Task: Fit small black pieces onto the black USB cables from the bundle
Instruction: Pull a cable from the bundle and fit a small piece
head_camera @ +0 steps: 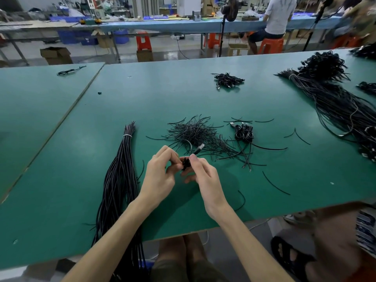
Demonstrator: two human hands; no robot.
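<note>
Head view: my left hand (160, 171) and right hand (205, 176) meet above the green table (142, 94), both pinching one coiled black USB cable (186, 162), its plug poking up past my right thumb. The tied cable bundle (120, 180) lies just left of my left hand; the heap of thin black strips (195, 132) lies just beyond my hands.

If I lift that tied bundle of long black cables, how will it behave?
Probably floppy: the cable bundle bends and droops over the table edge. Likely heavy-ish, with so many strands. The white tie near its top should keep them together.
</note>
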